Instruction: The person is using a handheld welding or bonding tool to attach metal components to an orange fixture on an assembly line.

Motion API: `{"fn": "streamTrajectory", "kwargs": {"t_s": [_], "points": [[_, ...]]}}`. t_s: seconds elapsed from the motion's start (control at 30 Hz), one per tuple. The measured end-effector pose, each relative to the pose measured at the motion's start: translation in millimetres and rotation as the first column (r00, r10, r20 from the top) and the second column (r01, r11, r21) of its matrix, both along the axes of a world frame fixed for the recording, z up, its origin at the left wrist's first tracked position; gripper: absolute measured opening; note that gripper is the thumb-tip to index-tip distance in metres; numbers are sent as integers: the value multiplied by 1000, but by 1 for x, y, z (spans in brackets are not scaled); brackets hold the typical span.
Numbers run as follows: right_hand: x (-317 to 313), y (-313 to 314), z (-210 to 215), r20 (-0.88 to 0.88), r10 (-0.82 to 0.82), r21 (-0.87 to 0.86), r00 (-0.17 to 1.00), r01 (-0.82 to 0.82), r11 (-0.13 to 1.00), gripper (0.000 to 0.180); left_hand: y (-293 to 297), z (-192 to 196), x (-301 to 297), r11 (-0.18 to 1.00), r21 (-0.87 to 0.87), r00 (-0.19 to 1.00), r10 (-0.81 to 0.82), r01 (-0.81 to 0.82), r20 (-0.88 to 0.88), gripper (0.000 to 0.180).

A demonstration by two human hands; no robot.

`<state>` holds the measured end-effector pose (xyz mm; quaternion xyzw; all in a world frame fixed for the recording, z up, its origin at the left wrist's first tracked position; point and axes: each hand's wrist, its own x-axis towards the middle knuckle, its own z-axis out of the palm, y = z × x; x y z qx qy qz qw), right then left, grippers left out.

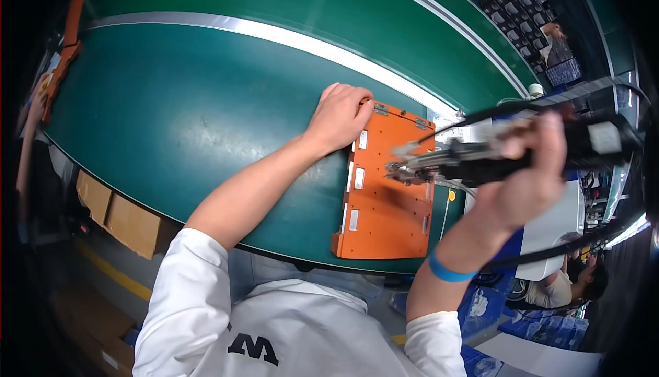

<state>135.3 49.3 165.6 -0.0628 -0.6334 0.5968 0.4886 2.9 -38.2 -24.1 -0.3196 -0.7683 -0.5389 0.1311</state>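
An orange rectangular fixture plate with metal clips and small holes lies on the green conveyor belt in front of me. My left hand rests on the plate's far left corner, fingers curled over its edge. My right hand grips a black powered screwdriver with cables, held sideways above the plate's right side; its metal tip points left over the plate. A blue band circles my right wrist.
A silver rail runs along the belt's far side. Cardboard boxes sit below the belt's near edge at left. A white unit stands at right, with another person seated beyond it. Orange parts lie at far left.
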Motion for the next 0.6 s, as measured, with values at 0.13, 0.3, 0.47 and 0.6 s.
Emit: {"fn": "streamTrajectory", "kwargs": {"t_s": [0.13,0.3,0.47,0.6], "points": [[17,9,25,-82,78,47,994,-74,996,23,4,3,1,999,-34,1000,-1,2,9,22],[-5,-31,-8,-98,133,42,986,-129,991,27,1,-1,2,1000,-16,1000,14,-14,-17,21],[-16,-29,-19,-22,112,34,993,-111,993,27,1,1,0,1000,1,999,28,-28,-37,20],[-21,-26,-23,-4,126,-6,992,-126,992,27,2,2,0,1000,5,1000,14,-14,-1,20]]}}
